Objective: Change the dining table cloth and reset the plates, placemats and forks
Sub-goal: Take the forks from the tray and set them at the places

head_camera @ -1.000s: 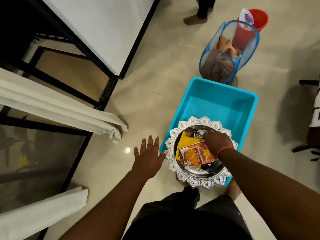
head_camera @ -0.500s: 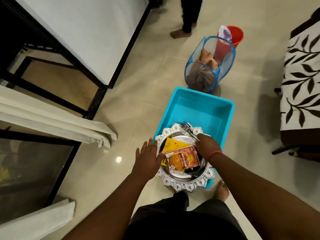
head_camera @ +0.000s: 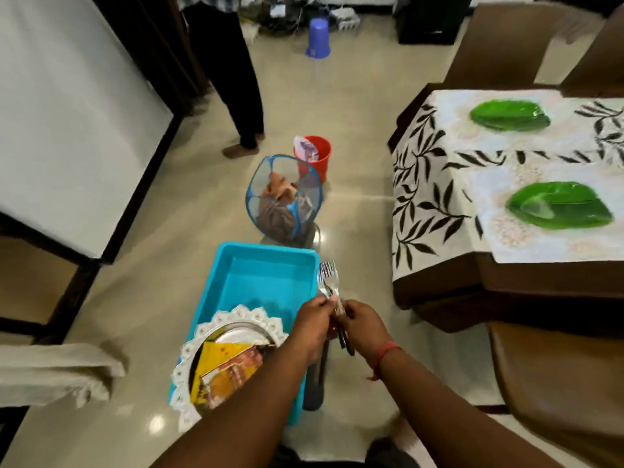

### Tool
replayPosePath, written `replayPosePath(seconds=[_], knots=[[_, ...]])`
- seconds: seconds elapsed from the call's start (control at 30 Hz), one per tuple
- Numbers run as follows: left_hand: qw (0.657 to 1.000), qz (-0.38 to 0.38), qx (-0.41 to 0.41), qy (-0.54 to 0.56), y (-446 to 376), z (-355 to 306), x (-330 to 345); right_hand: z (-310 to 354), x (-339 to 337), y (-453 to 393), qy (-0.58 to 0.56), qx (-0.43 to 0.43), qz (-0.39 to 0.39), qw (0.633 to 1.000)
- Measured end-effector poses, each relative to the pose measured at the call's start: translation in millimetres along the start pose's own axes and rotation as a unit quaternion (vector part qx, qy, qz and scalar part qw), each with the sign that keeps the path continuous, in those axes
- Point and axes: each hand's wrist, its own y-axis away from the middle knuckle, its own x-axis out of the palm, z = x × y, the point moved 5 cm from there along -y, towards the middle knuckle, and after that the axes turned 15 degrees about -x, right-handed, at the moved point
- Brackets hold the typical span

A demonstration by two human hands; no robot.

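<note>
Both hands meet over the right edge of a blue tub (head_camera: pixel 233 285) on the floor. My right hand (head_camera: pixel 363 327) and my left hand (head_camera: pixel 312 324) together grip a bunch of metal forks (head_camera: pixel 329 282), tines pointing up and away. A silver scalloped tray (head_camera: pixel 243 320) with food packets (head_camera: pixel 224 374) rests on the tub's near end. To the right stands the dining table (head_camera: pixel 439 292) under a white cloth with black leaves (head_camera: pixel 418 184). On it lie two pale placemats, each under a green leaf-shaped plate: the near plate (head_camera: pixel 559 206) and the far plate (head_camera: pixel 510 114).
A blue mesh hamper (head_camera: pixel 282 197) holding brown cloth stands beyond the tub, a red bucket (head_camera: pixel 315 153) behind it. Another person's legs (head_camera: pixel 236 96) stand further back, near a purple stool (head_camera: pixel 317 38). Brown chairs (head_camera: pixel 553 383) flank the table. A white panel leans at left.
My right hand lifted the forks off the silver tray, and my left hand came over to hold them too. My view swung up and right, bringing the table into sight.
</note>
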Motion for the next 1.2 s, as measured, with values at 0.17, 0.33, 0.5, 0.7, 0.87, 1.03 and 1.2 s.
replayPosePath(seconds=[0.17,0.33,0.5,0.7,0.87,1.03,1.2], knots=[[0.997,0.004,-0.024,0.068,2.6,-19.2,117.9,-36.2,-117.9,10.4,-0.087,0.006,-0.040,0.995],[0.998,0.032,-0.027,0.037,12.1,-46.2,229.9,-77.0,-228.7,19.3,-0.097,0.028,-0.101,0.990],[0.998,0.060,-0.006,0.008,17.6,-86.8,321.4,-103.1,-314.3,24.0,-0.099,0.047,-0.164,0.980],[0.998,0.051,0.022,-0.025,-10.4,-136.3,394.2,-130.2,-377.0,3.7,-0.137,0.050,-0.218,0.965],[0.997,0.058,0.007,-0.047,-55.1,-171.1,426.3,-156.6,-408.2,-24.8,-0.133,0.099,-0.274,0.947],[0.991,0.060,-0.029,-0.112,-112.5,-219.0,436.2,-178.6,-430.5,-63.8,-0.108,0.158,-0.310,0.931],[0.974,0.065,-0.057,-0.211,-157.7,-250.0,445.5,-183.9,-440.4,-93.1,-0.116,0.191,-0.355,0.908]])
